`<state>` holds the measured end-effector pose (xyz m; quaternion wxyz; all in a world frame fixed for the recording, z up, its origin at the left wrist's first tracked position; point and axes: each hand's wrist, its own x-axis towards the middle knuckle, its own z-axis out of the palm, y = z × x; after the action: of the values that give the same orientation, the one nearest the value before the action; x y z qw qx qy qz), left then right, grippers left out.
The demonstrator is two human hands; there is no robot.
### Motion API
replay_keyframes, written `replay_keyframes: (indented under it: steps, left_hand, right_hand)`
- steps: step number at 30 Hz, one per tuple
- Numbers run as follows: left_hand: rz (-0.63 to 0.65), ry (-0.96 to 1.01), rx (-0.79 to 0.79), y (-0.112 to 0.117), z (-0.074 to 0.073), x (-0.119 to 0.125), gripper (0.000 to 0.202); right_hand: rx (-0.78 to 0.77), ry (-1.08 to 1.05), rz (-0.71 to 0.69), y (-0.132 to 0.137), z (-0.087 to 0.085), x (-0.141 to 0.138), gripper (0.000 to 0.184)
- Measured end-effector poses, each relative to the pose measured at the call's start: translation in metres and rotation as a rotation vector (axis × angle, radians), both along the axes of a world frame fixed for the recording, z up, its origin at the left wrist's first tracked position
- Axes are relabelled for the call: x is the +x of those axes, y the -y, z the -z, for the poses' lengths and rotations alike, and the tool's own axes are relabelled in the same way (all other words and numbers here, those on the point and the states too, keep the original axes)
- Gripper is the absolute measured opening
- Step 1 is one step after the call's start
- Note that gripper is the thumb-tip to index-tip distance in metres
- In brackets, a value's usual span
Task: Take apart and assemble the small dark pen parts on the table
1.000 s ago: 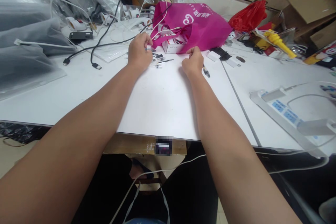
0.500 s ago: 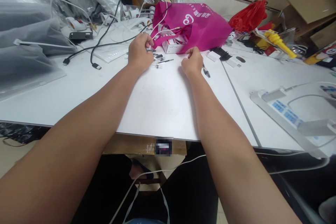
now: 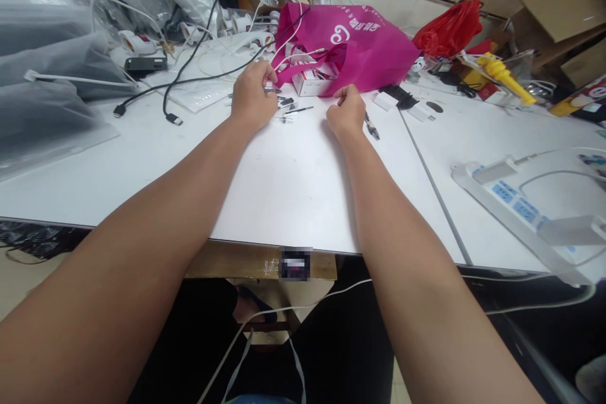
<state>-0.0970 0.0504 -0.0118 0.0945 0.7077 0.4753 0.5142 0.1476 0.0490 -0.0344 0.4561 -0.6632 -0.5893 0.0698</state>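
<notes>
My left hand (image 3: 254, 96) is over the white table with its fingers curled. A thin dark piece shows by its fingertips, but what the fingers hold is hidden. To its right lie several small slender parts, among them a thin dark rod (image 3: 299, 110) and a clear piece (image 3: 285, 120) that look like pen parts. My right hand (image 3: 347, 111) is closed near the front of the pink bag, thumb and forefinger together; anything between them is too small to make out. Just right of this hand lies a dark pen-like object (image 3: 372, 129).
A pink bag (image 3: 379, 50) with a white box (image 3: 312, 85) in its opening lies behind my hands. Black cables (image 3: 187, 66) and grey plastic bags (image 3: 52, 95) are at left. A power strip (image 3: 516, 199) sits at right, below a yellow tool (image 3: 504, 77) and red bag (image 3: 447, 31).
</notes>
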Motion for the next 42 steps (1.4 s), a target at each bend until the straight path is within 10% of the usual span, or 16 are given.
replay_keyframes:
  steps: [42]
  left_hand:
    - [0.042, 0.02, -0.001, 0.004, -0.002, 0.003, 0.02]
  right_hand:
    - [-0.057, 0.064, 0.061, 0.0, -0.003, -0.002, 0.028]
